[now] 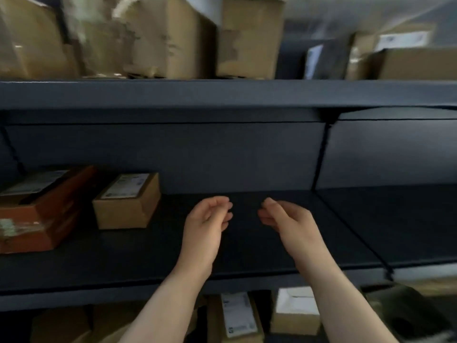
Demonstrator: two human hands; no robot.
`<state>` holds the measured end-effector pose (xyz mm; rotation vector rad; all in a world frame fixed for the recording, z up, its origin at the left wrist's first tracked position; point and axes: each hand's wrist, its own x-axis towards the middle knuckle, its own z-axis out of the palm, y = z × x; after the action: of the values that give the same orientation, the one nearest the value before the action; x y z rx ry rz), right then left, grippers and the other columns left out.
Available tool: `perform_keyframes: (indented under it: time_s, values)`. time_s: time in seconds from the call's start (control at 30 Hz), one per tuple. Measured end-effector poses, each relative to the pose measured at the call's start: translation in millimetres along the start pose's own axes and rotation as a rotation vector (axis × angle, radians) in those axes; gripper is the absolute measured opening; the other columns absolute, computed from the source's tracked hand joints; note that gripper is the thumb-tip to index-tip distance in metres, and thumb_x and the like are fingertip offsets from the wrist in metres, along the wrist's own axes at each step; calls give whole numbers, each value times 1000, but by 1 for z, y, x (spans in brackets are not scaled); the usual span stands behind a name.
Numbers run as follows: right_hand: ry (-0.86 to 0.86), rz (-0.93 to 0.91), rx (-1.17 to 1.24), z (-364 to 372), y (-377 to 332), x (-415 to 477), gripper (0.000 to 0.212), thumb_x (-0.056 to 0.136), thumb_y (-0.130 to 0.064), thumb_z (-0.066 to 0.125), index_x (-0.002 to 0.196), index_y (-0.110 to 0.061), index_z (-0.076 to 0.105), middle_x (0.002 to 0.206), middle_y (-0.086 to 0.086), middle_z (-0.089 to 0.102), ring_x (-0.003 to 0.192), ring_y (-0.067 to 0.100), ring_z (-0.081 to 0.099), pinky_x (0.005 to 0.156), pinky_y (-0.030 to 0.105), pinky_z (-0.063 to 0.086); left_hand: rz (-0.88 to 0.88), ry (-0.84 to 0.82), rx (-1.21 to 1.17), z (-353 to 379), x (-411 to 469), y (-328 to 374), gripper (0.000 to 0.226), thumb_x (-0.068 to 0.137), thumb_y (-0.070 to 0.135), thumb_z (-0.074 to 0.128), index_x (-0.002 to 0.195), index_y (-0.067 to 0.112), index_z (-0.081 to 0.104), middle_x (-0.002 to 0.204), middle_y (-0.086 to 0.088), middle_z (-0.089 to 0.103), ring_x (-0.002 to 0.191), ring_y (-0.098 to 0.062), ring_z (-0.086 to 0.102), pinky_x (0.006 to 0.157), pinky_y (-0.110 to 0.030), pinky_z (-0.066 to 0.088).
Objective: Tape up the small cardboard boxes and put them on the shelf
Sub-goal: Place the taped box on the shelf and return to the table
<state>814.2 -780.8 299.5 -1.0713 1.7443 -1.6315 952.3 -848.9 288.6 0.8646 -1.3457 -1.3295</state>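
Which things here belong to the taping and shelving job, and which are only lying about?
For the job: small tan cardboard box with white label, dark metal shelf, left hand, right hand, both empty.
Lying about: reddish-brown box, large worn cardboard boxes above, labelled boxes below.

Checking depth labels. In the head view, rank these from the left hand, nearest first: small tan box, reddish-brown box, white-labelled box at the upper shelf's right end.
1. small tan box: on the middle shelf, just left of the left hand.
2. reddish-brown box: same shelf, farther left, beyond the tan one.
3. white-labelled box: on the upper shelf, far right.
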Motion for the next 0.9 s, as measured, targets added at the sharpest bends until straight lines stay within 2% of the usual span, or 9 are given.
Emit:
perform_keyframes:
  time_s: [0.1,0.23,0.33,0.43,0.57,0.73,0.9]
  values:
    - [113,47,3,-74,18,-14,24,93,-42,57,90,-23,71,88,-4,75,90,10,70,95,39,51,-50,-128,-33,67,-22,-5,13,96,19,56,97,21,69,98,3,72,95,-13,68,87,-31,54]
    - [263,115,-18,-186,43,-40,24,94,-42,54,90,-25,70,89,-6,75,91,10,69,92,36,52,-134,-283,-72,171,-60,-19,16,96,17,55,89,17,69,101,-4,71,94,-19,68,87,-34,54]
    - [353,169,-49,-270,55,-66,26,95,-44,51,90,-26,70,89,-8,75,92,9,68,92,35,51,-202,-378,-102,249,-98,-32,15,97,19,55,91,17,69,99,-2,71,94,-18,68,88,-35,54]
    - [473,176,-102,-361,73,-98,28,96,-43,50,99,-25,70,92,-7,75,90,7,69,93,36,51,-264,-515,-89,333,-144,-50,15,96,21,55,95,18,69,98,-1,71,92,-16,68,86,-34,55]
    - [649,221,-136,-464,101,-147,23,96,-41,51,91,-27,69,90,-7,74,88,7,69,88,32,51,-332,-685,-97,434,-209,-75,15,97,20,53,97,17,68,99,-4,71,92,-19,67,87,-36,55]
    - [894,289,-113,-562,130,-205,25,96,-32,54,88,-15,72,87,3,75,87,21,69,74,32,51,-427,-891,-80,537,-282,-94,16,99,17,50,102,14,65,99,-4,70,93,-19,66,85,-34,53]
    - [1066,369,-125,-632,158,-245,25,96,-31,54,82,-17,71,83,1,75,80,16,69,71,26,47,-505,-1053,-74,624,-332,-121,14,98,17,52,95,16,67,91,-2,71,84,-17,65,74,-30,52]
